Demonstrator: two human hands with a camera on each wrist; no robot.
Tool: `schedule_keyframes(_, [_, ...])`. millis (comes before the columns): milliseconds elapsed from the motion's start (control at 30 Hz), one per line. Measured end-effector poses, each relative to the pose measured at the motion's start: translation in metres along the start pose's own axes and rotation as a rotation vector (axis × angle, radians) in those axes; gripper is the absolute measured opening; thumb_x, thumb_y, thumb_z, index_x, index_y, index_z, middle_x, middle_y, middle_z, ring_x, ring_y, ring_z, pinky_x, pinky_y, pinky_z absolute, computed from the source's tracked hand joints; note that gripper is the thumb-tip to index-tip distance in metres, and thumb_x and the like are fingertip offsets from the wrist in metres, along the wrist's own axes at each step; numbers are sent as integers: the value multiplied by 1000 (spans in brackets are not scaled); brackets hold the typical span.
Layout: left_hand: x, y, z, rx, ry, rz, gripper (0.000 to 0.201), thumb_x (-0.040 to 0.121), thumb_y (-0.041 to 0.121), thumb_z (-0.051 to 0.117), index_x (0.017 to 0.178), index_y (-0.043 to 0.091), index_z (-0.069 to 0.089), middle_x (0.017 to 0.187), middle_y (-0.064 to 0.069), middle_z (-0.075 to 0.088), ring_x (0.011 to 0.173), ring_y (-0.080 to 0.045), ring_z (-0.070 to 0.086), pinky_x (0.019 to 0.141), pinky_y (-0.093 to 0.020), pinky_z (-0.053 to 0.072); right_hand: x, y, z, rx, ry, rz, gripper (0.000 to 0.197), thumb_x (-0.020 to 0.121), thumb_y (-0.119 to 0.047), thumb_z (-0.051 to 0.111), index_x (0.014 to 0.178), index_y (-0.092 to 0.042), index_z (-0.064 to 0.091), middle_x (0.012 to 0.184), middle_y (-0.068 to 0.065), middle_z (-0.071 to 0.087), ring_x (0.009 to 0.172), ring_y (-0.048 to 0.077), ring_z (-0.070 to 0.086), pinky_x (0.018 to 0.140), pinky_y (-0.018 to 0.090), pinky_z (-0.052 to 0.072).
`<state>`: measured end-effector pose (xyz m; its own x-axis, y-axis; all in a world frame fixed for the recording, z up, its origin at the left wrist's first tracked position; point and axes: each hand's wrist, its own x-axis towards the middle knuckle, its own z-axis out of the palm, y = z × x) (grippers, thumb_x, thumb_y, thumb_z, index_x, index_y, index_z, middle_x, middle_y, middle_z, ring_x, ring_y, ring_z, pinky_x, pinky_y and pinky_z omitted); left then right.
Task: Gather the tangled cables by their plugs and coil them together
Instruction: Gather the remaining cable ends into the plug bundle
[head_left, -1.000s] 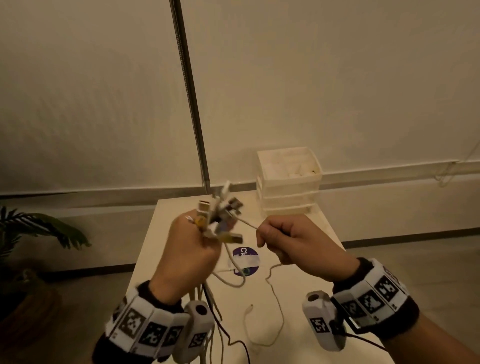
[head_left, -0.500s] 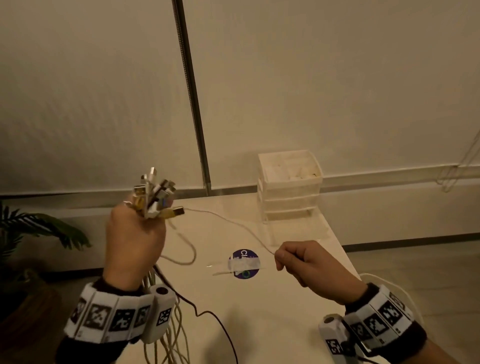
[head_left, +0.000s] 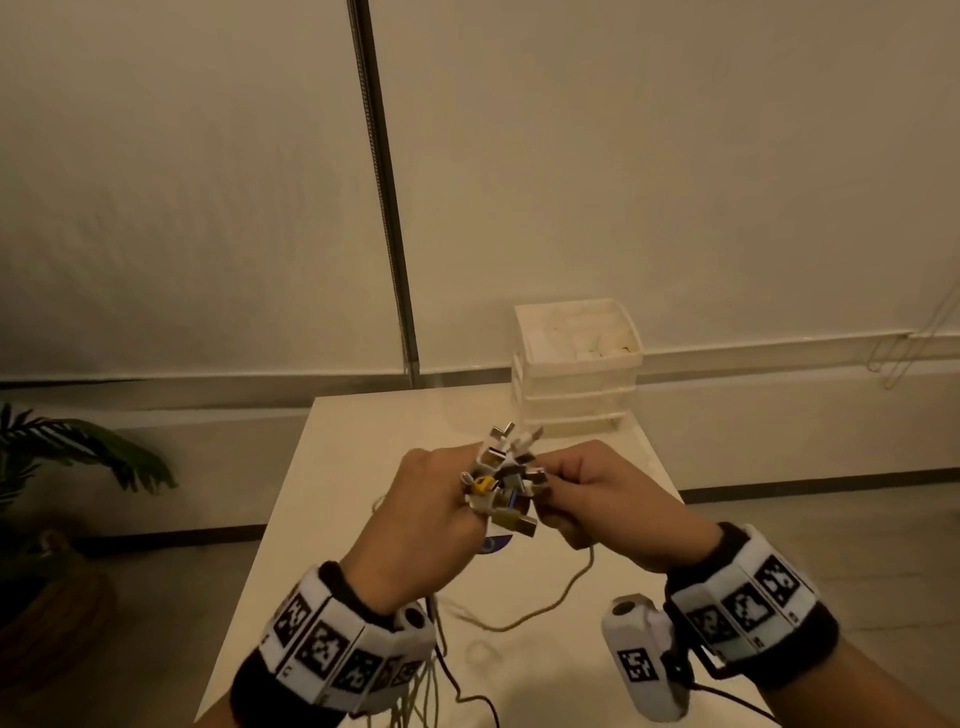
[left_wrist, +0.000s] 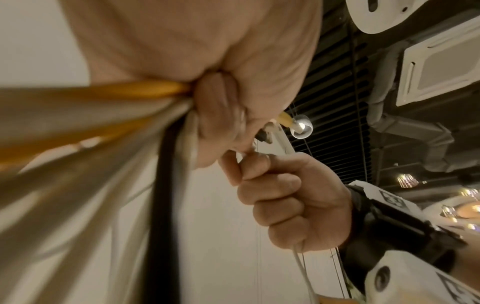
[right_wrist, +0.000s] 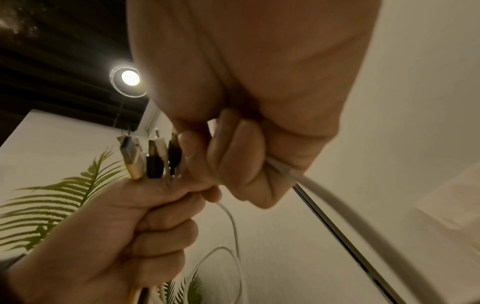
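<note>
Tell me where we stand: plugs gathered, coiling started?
Mostly gathered: the left hand grips a fan of plugs, cables hanging below. In hand: the right hand pinches one white cable beside the bunch. Left: no coil shows; that cable trails slack over the table.

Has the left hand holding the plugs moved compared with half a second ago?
Yes. The left hand with its bundle of plugs has swung rightward, toward the drawer box, from left of the dark pole, meeting the right hand.
</note>
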<state>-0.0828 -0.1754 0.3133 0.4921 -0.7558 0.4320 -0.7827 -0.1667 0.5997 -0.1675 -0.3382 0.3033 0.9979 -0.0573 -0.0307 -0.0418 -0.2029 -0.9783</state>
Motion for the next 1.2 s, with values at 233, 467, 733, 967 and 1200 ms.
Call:
schedule_keyframes(233, [-9, -74, -51, -31, 472, -409, 31, 86, -5, 55, 71, 18, 68, 64, -2, 65, 59, -19, 60, 56, -36, 45, -13, 22, -17, 33, 94, 55, 34, 99, -24, 48, 74, -10, 66, 52, -1, 33, 47, 11, 25, 48, 25, 23])
schedule_keyframes(467, [-19, -67, -57, 134, 528, -417, 27, 91, -2, 57, 73, 19, 59, 63, 5, 57, 61, -21, 57, 53, -27, 41, -16, 31, -14, -25, 166, 113, 36, 100, -22, 46, 69, -12, 62, 47, -6, 31, 43, 11, 23, 45, 24, 24])
schedule_keyframes(733, [-14, -19, 10, -99, -28, -58, 19, 77, 19, 50, 82, 16, 69, 78, 3, 70, 72, -16, 65, 67, -40, 51, -6, 7, 4, 2, 71, 68, 37, 101, -24, 44, 72, -10, 62, 49, -2, 31, 44, 12, 23, 45, 27, 21])
schedule_keyframes(967, [-9, -34, 1, -181, 278, -202, 39, 87, -6, 53, 68, 27, 63, 68, 18, 68, 60, 5, 61, 52, -12, 45, -14, 8, 6, 55, 69, 24, 37, 101, -24, 42, 81, -3, 64, 54, 9, 30, 45, 14, 22, 43, 21, 24])
schedule_keyframes(1200, [-9, -61, -32, -12, 484, -291, 32, 91, -5, 56, 76, 21, 67, 66, 11, 62, 56, 9, 56, 49, -4, 36, -51, 46, 0, 112, 77, 146, 36, 90, -42, 50, 71, -14, 62, 53, 2, 35, 48, 14, 27, 48, 27, 26])
